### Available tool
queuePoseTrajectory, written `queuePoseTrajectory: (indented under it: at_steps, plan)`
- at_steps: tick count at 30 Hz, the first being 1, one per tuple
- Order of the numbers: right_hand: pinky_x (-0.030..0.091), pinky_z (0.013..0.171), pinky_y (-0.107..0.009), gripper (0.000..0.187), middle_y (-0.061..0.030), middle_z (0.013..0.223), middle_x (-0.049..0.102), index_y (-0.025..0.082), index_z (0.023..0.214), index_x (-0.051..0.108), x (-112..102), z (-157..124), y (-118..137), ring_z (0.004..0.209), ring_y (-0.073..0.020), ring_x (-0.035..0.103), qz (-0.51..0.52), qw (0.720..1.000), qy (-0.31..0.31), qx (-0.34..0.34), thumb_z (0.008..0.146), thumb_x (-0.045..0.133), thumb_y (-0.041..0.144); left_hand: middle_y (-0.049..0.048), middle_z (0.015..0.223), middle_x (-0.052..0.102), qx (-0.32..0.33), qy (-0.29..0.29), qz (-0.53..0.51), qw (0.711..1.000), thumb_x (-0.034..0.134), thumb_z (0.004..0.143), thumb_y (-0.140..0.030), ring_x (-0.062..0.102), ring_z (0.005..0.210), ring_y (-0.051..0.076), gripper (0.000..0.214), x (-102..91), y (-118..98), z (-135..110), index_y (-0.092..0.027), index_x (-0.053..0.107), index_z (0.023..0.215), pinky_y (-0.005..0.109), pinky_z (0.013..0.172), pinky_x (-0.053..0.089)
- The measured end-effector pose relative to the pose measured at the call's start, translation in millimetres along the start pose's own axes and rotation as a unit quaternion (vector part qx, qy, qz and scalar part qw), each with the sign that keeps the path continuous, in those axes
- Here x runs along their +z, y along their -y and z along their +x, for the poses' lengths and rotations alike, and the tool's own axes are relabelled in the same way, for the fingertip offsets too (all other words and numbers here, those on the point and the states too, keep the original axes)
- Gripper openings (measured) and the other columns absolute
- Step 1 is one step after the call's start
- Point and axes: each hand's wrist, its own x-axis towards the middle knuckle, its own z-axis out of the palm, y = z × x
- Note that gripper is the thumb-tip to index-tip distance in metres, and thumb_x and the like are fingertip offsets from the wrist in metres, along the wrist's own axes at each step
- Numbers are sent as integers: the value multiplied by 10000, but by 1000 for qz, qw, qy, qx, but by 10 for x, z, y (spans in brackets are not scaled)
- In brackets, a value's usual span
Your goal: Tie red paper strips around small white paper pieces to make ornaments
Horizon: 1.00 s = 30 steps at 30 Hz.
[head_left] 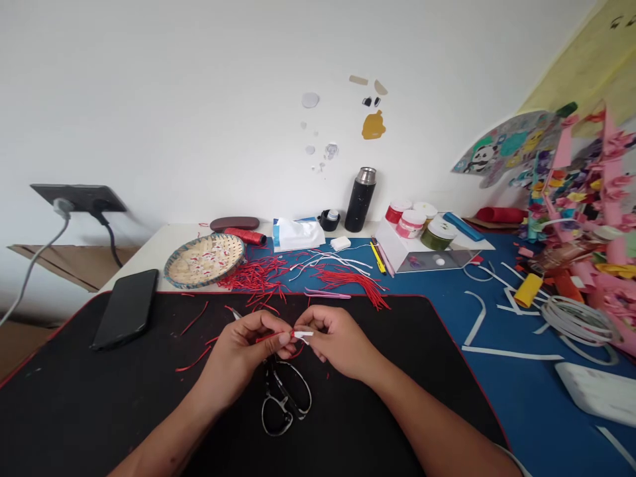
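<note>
In the head view, both hands meet over the middle of a black mat with a red edge (99,397) that covers the near part of the bench. The left hand (246,348) has its fingers (284,338) pinched shut on a thin red paper strip (268,337), which runs out toward the right. The right hand (340,341) closes its fingers (314,326) on a small white strip (303,334) that meets the end of the red one, so the two pieces sit between the hands, held just above the mat.

Directly below the hands lies a pair of steel scissors with black-lined loops (285,401), flat on the mat and apart from both hands. A black smartphone (126,308) rests at the mat's far left corner. Behind it stands a round woven basket (205,260) with red and white bits inside, and loose piles of red strips (350,279) spread along the mat's far edge. Farther back, near the wall, stands a black flask with a steel top (360,199).
</note>
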Motion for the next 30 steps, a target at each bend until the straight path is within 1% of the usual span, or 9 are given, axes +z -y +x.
queuePoseTrajectory:
  at_steps: [2,5,9,13,17,23,27,30]
  plan:
    - [292,429,-208,220,67,560,525,179,865,645,40,6,-40,431,-84,439,12,1000,25,9,923,680,389,32,732,774,20,-28,13,999,870,770,-336,695,643,158,170,6,-5,4,-188,785,767,240,625,562]
    - [277,425,-207,283,86,520,485,190,804,587,71,13,-68,412,-77,417,29,999,44,6,924,682,427,16,734,763,59,-73,70,993,829,799,-319,670,628,148,123,14,-15,3,-202,792,798,227,599,545]
    - [284,425,-204,273,98,487,473,193,802,564,99,10,-64,404,-75,410,54,996,63,13,901,696,411,18,786,782,97,-104,138,980,765,822,-288,688,686,170,76,17,-13,-2,-222,800,809,240,629,550]
    - [306,437,-201,277,100,487,472,184,821,582,133,1,-52,416,-73,408,71,994,82,29,876,715,421,32,821,810,81,-104,166,977,737,823,-297,731,755,210,101,20,-6,5,-228,811,813,271,685,573]
    - [309,440,-199,358,101,484,472,187,808,572,145,-3,-34,417,-69,391,82,992,85,45,839,757,492,38,831,813,61,-88,162,981,752,823,-342,738,763,222,127,27,-10,11,-226,803,820,285,697,581]
    - [305,445,-197,423,104,475,477,188,800,564,153,-7,-4,411,-62,376,102,989,90,63,807,787,547,30,786,783,51,-91,161,981,778,792,-371,713,718,207,154,25,-33,37,-218,769,781,272,658,563]
    - [298,431,-195,429,100,474,477,184,778,563,140,-10,11,411,-61,372,124,986,90,73,804,799,541,25,772,768,33,-98,151,983,789,786,-392,684,675,181,184,4,-23,59,-211,757,781,250,606,533]
    - [282,424,-193,414,97,472,476,173,786,596,122,-20,15,410,-58,367,141,983,90,74,817,790,537,16,740,756,14,-96,121,988,807,767,-411,676,633,174,217,-3,-20,72,-205,740,778,256,589,531]
